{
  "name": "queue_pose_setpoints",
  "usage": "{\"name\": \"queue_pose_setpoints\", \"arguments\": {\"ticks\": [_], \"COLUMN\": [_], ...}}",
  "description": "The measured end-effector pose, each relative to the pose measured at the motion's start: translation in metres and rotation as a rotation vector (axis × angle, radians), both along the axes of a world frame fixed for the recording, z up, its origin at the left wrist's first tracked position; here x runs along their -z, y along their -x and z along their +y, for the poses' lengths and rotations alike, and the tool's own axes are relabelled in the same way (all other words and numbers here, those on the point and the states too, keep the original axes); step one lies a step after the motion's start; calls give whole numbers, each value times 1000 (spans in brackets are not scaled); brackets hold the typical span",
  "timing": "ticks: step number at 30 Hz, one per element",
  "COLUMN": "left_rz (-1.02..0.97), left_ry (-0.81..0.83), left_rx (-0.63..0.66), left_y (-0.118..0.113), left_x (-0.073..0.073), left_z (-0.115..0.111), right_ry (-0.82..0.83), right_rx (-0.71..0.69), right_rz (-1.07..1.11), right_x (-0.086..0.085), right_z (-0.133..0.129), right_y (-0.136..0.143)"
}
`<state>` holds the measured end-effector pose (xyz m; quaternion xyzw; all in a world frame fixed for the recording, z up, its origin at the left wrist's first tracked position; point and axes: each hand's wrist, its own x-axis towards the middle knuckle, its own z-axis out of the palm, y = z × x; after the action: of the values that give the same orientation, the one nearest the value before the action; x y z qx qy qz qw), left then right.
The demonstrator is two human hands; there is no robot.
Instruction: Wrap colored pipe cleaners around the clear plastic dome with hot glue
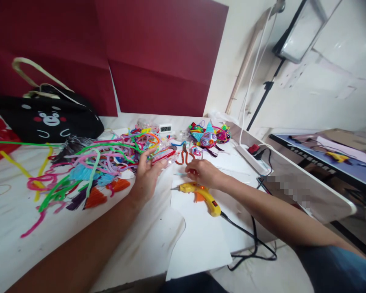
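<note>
My left hand (148,175) is at the edge of the pile, its thumb and fingers around a clear plastic bag (168,156) with red and pink pieces showing. My right hand (205,173) is closed with curled fingers over the white paper (198,240); what it pinches is hidden. Just below it lies a yellow glue gun (195,188), its nozzle pointing left and a small orange light lit. Orange-handled pliers (184,156) lie between and beyond my hands. Colourful pipe cleaners (94,156) form a tangled pile on my left, with orange tassels (96,198) at its front.
Finished-looking colourful pipe-cleaner figures (209,136) sit at the back, right of a small digital clock (165,128). A black bag (49,118) stands back left. A power strip (256,160) lies along the right edge. The glue gun's black cord (240,230) loops off the table.
</note>
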<state>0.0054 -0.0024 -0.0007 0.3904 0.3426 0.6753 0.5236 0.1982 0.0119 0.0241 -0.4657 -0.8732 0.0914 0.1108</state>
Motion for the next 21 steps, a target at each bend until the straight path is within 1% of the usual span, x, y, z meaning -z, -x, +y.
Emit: {"name": "queue_pose_setpoints", "arguments": {"ticks": [3, 6, 9, 11, 14, 16, 18, 21], "left_rz": [3, -8, -10, -1, 28, 56, 90, 136], "left_ry": [-7, 2, 17, 13, 14, 22, 25, 14], "left_rx": [-5, -7, -7, -7, -8, -6, -5, 10], "left_y": [1, 1, 1, 0, 0, -1, -2, -3], "left_x": [2, 3, 2, 2, 3, 4, 4, 5], "left_z": [2, 2, 2, 1, 0, 0, -1, -3], "right_ry": [20, 17, -18, -48, -83, -158, -240, -327], "right_rx": [-55, -99, -116, -111, -110, -157, -194, -186], "right_rz": [-32, -36, 11, 64, 166, 334, 417, 510], "right_x": [13, 24, 22, 14, -2, -11, -14, -9], "right_z": [23, 34, 34, 29, 13, -1, -14, -26], "right_y": [18, 25, 21, 14, 1, -6, -10, -10]}}
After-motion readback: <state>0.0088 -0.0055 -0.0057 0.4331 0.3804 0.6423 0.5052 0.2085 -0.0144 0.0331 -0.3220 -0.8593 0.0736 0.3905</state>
